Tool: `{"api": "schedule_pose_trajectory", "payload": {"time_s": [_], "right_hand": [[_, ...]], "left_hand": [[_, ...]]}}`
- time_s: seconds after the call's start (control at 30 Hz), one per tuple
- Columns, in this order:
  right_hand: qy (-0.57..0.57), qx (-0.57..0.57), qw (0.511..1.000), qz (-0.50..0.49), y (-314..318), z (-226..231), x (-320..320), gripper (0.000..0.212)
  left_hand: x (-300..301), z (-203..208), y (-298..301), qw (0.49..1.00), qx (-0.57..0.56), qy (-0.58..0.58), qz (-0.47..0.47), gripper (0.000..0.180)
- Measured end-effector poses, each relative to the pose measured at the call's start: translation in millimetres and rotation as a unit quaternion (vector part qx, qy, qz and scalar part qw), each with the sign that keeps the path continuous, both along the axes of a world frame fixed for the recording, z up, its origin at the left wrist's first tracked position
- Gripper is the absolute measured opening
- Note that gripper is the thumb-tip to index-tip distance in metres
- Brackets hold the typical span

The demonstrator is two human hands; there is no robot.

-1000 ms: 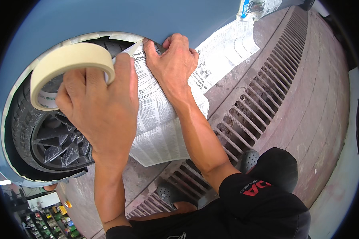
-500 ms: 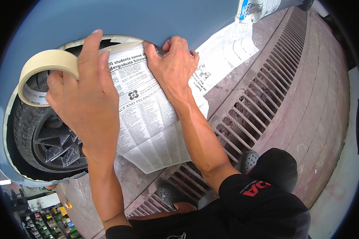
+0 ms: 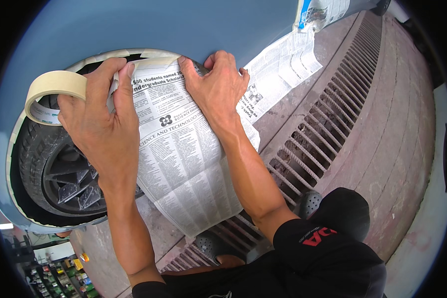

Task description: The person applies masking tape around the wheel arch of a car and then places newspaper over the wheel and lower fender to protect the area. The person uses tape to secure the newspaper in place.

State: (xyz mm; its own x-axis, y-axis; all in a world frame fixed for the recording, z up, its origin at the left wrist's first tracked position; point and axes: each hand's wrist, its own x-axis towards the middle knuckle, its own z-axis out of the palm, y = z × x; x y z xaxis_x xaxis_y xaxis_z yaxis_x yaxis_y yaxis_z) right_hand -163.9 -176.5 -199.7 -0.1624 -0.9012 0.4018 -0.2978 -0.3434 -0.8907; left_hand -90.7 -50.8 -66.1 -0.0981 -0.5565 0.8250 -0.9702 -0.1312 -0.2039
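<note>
A sheet of newspaper (image 3: 184, 169) hangs from the wheel arch of a blue-grey car body (image 3: 149, 25), with a strip of masking tape along its top edge. My left hand (image 3: 104, 129) pinches the sheet's upper left corner between thumb and index finger. Hooked over that hand's other fingers is a roll of cream masking tape (image 3: 57, 84). At the sheet's upper right, my right hand (image 3: 216, 94) has its thumb on the taped edge and its fingers curled; its grip is partly hidden. Behind the paper sits a tyre (image 3: 32, 159) with a dark, spoked rim.
Another newspaper strip (image 3: 283, 69) hangs along the car's lower edge to the right. A floor grating (image 3: 313, 134) of ribbed bars runs diagonally beneath. My feet in grey clogs (image 3: 310, 202) are by it. Shelves with small containers (image 3: 59, 278) stand at the lower left.
My left hand has come down with the tape roll, its raised index finger now closed on the sheet's corner. The newspaper's lower end has shifted downward. My right hand has barely moved.
</note>
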Motion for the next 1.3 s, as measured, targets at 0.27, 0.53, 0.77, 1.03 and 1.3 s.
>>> {"api": "schedule_pose_trajectory", "payload": {"time_s": [0.27,0.53,0.77,1.03,1.3], "right_hand": [[-0.060,-0.022,0.998,0.028,6,-1,-7,0.041],[-0.123,-0.114,0.984,0.059,11,2,-3,0.043],[-0.097,-0.145,0.984,0.047,6,7,-2,0.049],[-0.107,-0.153,0.982,0.042,10,5,5,0.052],[-0.117,-0.114,0.985,0.048,12,13,8,0.052]], "left_hand": [[4,0,-1,0.999,-0.016,0.044,-0.023,0.025],[6,2,-2,0.987,-0.046,0.150,-0.032,0.031],[5,11,6,0.991,-0.001,0.125,0.052,0.023],[3,20,1,0.989,0.026,0.144,0.017,0.023],[-6,24,2,0.986,0.030,0.159,0.046,0.025]]}}
